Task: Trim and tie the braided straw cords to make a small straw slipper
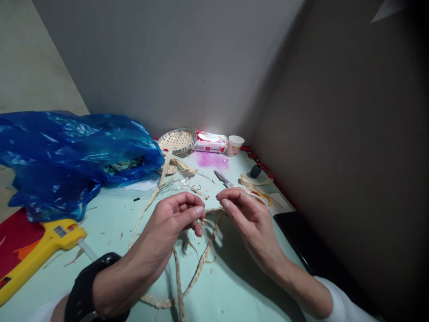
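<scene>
The person's two bare hands are near each other over a pale green table. The left hand has its thumb and pointing finger close together, and its other fingers are curled. The right hand has only a narrow gap between its thumb and pointing finger.

A straw-colored braided cord runs across between the fingertips of both hands. It makes a big loop below them, and one part goes down toward the near edge of the view. The fingers hide the spots where they meet the cord, so one cannot tell how tightly each hand has it, or if both do.

A black band is around the left wrist. Near it lies a yellow glue gun, with a clear stick poking out. Behind the glue gun is a big, shiny blue bag.

At the back, a small woven basket leans by a pack of tissues, with a paper cup just beside the pack. Scissors lie beyond the right hand, and a dark spool is farther right.
</scene>
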Action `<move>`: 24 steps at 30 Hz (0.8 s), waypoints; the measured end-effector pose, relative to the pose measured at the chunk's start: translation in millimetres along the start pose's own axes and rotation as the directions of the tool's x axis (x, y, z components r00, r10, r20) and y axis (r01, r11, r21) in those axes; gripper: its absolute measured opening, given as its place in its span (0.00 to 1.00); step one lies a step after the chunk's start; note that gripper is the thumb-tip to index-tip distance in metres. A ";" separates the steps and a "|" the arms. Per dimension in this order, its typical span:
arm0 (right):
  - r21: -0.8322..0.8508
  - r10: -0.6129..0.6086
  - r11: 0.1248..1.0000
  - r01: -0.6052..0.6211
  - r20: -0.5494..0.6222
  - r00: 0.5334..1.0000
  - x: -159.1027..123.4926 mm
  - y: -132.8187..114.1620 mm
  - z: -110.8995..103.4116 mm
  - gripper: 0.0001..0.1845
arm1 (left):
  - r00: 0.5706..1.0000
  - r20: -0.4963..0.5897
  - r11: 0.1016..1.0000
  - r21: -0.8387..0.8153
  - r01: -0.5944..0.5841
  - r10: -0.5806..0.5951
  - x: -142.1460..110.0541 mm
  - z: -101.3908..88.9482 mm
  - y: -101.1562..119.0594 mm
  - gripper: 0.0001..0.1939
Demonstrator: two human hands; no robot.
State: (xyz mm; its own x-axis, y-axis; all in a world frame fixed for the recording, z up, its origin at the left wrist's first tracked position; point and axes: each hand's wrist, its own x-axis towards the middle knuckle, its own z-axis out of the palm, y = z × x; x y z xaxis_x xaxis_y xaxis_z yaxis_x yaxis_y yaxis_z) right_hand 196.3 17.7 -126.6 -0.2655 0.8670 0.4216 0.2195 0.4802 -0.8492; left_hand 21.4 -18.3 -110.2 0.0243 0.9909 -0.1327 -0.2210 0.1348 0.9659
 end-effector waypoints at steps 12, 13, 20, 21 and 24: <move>-0.002 -0.062 0.998 0.063 0.156 0.986 -4.3 -10.2 5.0 0.03 | 0.998 -0.068 0.992 -0.124 -0.008 -0.001 -6.1 6.8 6.9 0.05; -0.004 -0.069 0.997 0.071 0.146 0.987 -4.5 -10.0 4.6 0.04 | 0.997 -0.071 0.992 -0.129 -0.009 0.000 -6.1 6.8 6.7 0.05; 0.015 -0.067 0.998 0.066 0.091 0.994 -5.0 -9.7 2.2 0.05 | 0.996 -0.085 0.994 -0.106 -0.021 0.012 -6.5 6.4 8.6 0.04; 0.012 -0.053 0.999 0.052 0.095 0.994 -5.0 -9.2 2.0 0.04 | 0.996 -0.084 0.994 -0.104 -0.022 0.013 -6.3 6.6 8.8 0.04; 0.013 -0.027 1.000 0.025 0.128 0.991 -5.0 -7.6 2.0 0.05 | 0.996 -0.083 0.994 -0.102 -0.026 0.018 -5.8 6.7 8.6 0.04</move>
State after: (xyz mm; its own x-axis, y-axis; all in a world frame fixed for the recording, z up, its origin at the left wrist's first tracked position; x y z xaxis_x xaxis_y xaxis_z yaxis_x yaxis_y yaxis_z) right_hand 194.1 9.5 -122.9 -0.3892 0.8297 0.4002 0.2008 0.5004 -0.8422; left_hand 25.9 -22.8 -99.6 -0.0606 0.9892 -0.1336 -0.3199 0.1075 0.9413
